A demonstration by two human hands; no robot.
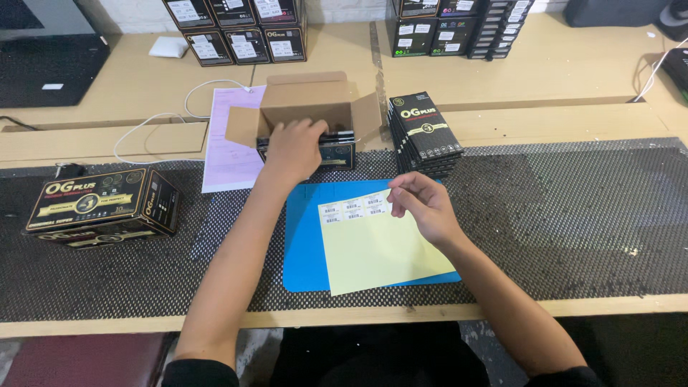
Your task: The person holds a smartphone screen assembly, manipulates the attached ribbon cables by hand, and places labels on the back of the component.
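Observation:
My left hand (292, 149) reaches into an open brown cardboard box (308, 97) lying on its side, its fingers resting on a stack of flat black packs (338, 152) that pokes out of the box mouth. My right hand (419, 206) pinches at the top edge of a pale yellow backing sheet (376, 251) where a row of small white barcode labels (351, 209) sits; whether it holds a label is unclear. The sheet lies on a blue mat (304, 244). A leaning stack of black flat packs (424, 132) stands just right of the box.
A large black-and-gold carton (100, 208) lies at the left on the dark mesh liner (573, 215). A pink paper (229, 143) and white cable (154, 125) sit behind the box. Stacks of black cartons (244, 29) line the far wooden bench.

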